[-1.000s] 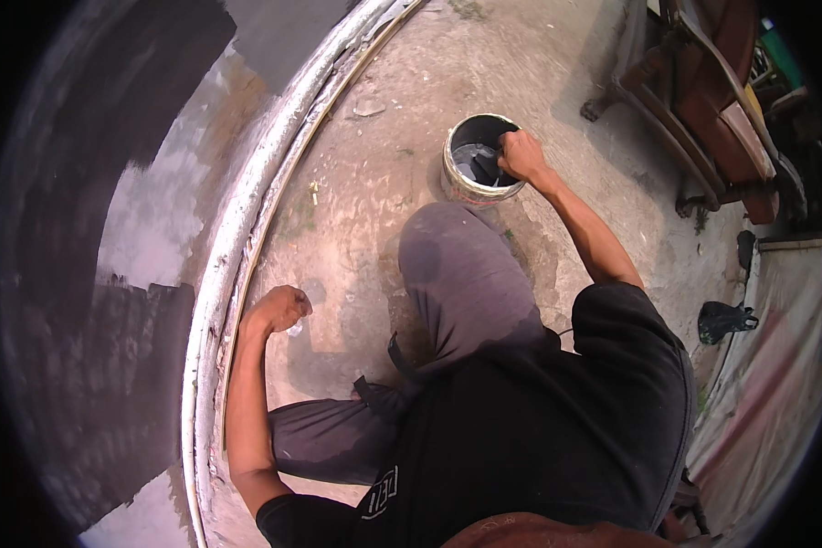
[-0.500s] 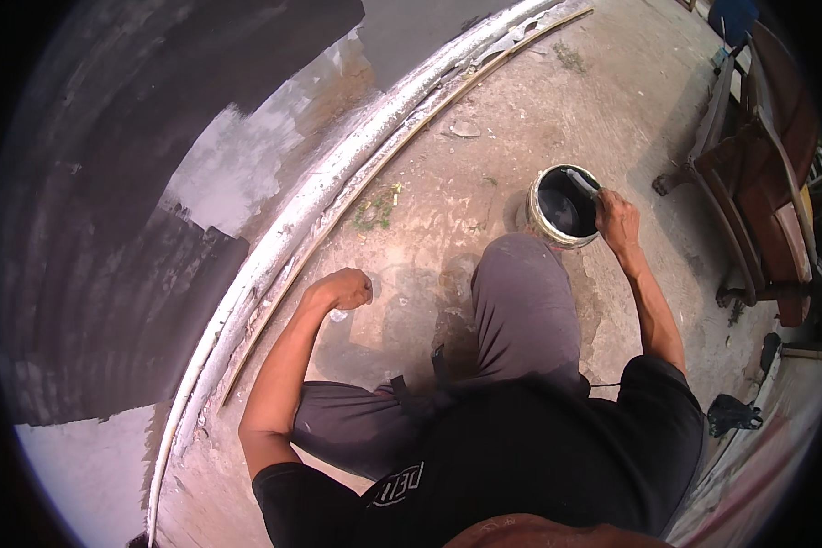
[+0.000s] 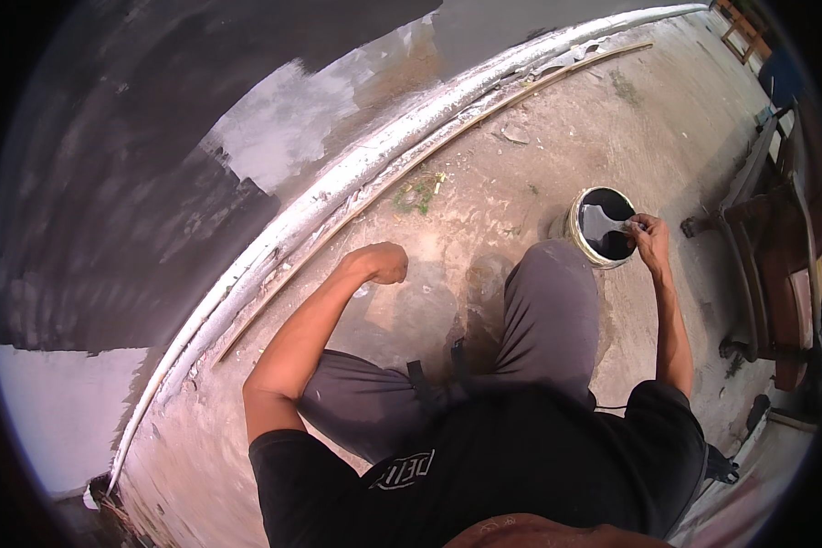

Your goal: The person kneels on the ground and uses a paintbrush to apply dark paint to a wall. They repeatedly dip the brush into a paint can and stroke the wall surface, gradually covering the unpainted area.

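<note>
My right hand (image 3: 650, 241) grips a flat paintbrush (image 3: 603, 223) by its handle at the rim of a round bucket (image 3: 574, 228). The brush's broad end reaches into the bucket over dark paint (image 3: 605, 249). To the left, my left hand (image 3: 383, 262) is closed in a loose fist above the ground, inside my bent left leg. Its fingers are curled out of sight, so what they hold, if anything, is hidden. A small pale bit (image 3: 363, 290) shows just below that wrist. My right knee (image 3: 557, 274) stands beside the bucket.
Along the left runs a wall (image 3: 155, 201) with dark paint and pale patches (image 3: 279, 128). A whitish ledge (image 3: 356, 164) and a long thin wooden strip (image 3: 447, 137) follow its foot. Brown wooden furniture (image 3: 763, 247) stands at the right, on rough concrete ground (image 3: 511, 173).
The view has swung, shifting the scene rightward. The brush, steeper in the bucket before, now lies flatter with its broad face showing. My left hand stays closed in about the same place.
</note>
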Motion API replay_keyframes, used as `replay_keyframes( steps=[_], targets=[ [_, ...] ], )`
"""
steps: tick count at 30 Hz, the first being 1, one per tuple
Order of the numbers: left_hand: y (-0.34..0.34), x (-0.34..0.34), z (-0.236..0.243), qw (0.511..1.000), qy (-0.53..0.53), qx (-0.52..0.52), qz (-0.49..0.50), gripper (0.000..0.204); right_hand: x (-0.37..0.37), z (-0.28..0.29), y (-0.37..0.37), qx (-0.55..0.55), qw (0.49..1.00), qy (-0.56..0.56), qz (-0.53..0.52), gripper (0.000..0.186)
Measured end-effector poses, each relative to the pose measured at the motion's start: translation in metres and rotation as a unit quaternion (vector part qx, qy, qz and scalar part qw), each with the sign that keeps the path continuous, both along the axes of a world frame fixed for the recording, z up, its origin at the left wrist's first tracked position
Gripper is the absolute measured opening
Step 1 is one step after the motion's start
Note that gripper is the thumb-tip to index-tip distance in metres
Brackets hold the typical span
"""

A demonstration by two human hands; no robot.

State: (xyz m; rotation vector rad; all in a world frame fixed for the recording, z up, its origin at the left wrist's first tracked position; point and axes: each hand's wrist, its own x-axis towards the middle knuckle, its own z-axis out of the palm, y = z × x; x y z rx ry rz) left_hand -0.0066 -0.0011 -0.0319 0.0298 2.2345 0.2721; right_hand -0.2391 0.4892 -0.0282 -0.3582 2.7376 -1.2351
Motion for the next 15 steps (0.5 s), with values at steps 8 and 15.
replay_keyframes(
  steps=[8,15],
  targets=[
    [-0.007,0.004,0.008,0.994,0.034,0.094,0.05,0.027,-0.003,-0.011,0.011,0.232,0.908,0.339,0.078,0.008],
    [0.001,0.001,0.021,0.996,0.01,0.063,0.066,0.03,0.019,-0.011,0.006,0.213,0.914,0.345,0.027,0.008]
  ],
)
